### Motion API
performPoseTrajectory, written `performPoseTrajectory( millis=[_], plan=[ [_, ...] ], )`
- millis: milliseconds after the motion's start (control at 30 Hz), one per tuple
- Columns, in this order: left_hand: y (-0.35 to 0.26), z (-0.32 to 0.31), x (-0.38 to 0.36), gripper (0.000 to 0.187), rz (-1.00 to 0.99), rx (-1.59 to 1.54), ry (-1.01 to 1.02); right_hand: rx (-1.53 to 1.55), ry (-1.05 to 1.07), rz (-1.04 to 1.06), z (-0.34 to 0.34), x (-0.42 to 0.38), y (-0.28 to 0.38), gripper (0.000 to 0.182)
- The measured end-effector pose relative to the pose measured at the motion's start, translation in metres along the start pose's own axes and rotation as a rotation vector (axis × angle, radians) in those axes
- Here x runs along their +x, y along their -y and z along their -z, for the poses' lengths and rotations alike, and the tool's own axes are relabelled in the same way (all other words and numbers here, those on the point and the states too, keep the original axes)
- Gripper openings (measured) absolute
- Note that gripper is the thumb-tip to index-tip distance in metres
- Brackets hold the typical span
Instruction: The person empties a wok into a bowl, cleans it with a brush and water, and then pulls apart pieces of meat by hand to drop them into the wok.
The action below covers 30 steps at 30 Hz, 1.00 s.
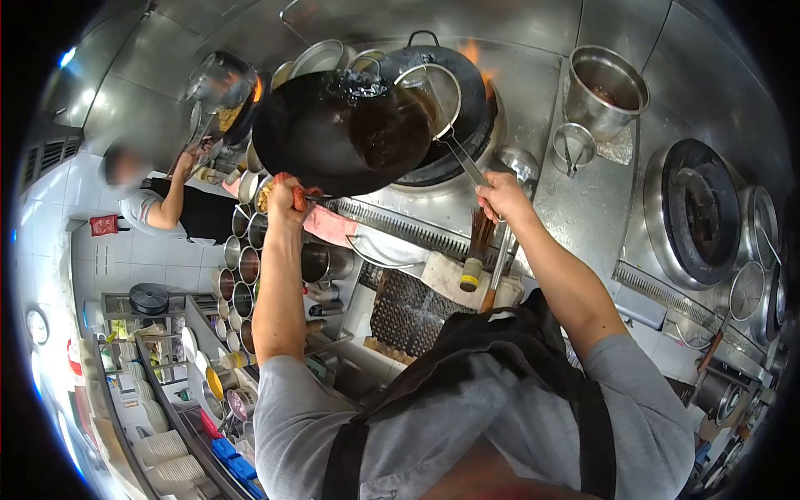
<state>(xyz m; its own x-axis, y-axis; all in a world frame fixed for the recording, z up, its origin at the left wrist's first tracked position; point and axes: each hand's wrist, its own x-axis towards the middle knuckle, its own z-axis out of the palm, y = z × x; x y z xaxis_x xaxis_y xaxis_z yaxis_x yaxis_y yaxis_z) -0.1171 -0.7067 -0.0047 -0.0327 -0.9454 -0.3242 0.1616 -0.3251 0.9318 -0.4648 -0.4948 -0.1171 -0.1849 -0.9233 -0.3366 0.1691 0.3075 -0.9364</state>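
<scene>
My left hand (289,200) is closed on the near handle of a large black wok (304,133), with a red cloth (302,197) between. The wok is lifted and tilted to the right, with dark liquid inside. My right hand (502,198) grips the metal handle of a round strainer (433,87), whose ring lies by the wok's right rim. Behind and below them, a second black wok (479,125) sits on the burner, with orange flames (472,54) at its back edge. A metal ladle (518,164) lies just beyond my right hand.
A steel pot (607,87) and a small strainer (574,146) stand at the back right. Another wok (692,212) is on the right burner. At left, a co-worker (162,196) handles a flaming pan. Metal containers (249,264), a brush (481,237) and a white cloth (454,279) are nearer.
</scene>
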Motion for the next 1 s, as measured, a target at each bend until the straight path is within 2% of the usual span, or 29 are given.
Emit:
performPoseTrajectory(
  millis=[67, 100, 267, 400, 467, 600, 667, 700, 767, 867, 933, 1000],
  plan=[
    [-0.007, -0.017, -0.010, 0.017, 0.051, -0.040, -0.091, -0.004, 0.009, -0.007, 0.002, -0.001, -0.007, 0.012],
    [-0.008, -0.019, -0.008, 0.016, -0.011, -0.023, -0.079, -0.005, 0.010, -0.013, 0.002, -0.004, -0.008, 0.012],
    [-0.022, -0.028, 0.001, 0.014, -0.029, 0.068, -0.044, 0.099, -0.004, -0.052, -0.003, -0.020, -0.005, 0.010],
    [-0.031, -0.052, -0.012, 0.012, -0.164, 0.218, -0.079, 0.123, -0.008, -0.054, -0.008, -0.028, -0.006, 0.011],
    [-0.034, -0.058, -0.013, 0.013, -0.345, 0.401, -0.083, 0.141, -0.009, -0.046, -0.009, -0.028, -0.010, 0.012],
    [-0.033, -0.071, -0.026, 0.016, -0.428, 0.525, -0.120, 0.211, -0.021, -0.025, -0.011, -0.030, -0.011, 0.012],
    [-0.025, -0.066, -0.018, 0.018, -0.619, 0.783, -0.246, 0.232, -0.031, -0.020, -0.011, -0.032, -0.009, 0.012],
    [-0.022, -0.066, -0.018, 0.018, -0.620, 0.782, -0.243, 0.248, -0.036, -0.028, -0.011, -0.033, -0.007, 0.012],
    [-0.016, -0.065, -0.022, 0.022, -0.745, 0.911, -0.327, 0.261, -0.043, -0.034, -0.010, -0.036, -0.002, 0.011],
    [-0.022, -0.087, -0.064, 0.022, -0.649, 0.736, -0.320, 0.277, -0.052, -0.038, -0.006, -0.040, 0.001, 0.011],
    [-0.016, -0.074, -0.049, 0.018, -0.663, 0.653, -0.291, 0.289, -0.037, -0.038, -0.001, -0.038, -0.002, 0.006],
    [-0.018, -0.068, -0.044, 0.015, -0.515, 0.303, -0.175, 0.268, -0.024, -0.023, 0.007, -0.035, -0.003, 0.006]
  ],
)
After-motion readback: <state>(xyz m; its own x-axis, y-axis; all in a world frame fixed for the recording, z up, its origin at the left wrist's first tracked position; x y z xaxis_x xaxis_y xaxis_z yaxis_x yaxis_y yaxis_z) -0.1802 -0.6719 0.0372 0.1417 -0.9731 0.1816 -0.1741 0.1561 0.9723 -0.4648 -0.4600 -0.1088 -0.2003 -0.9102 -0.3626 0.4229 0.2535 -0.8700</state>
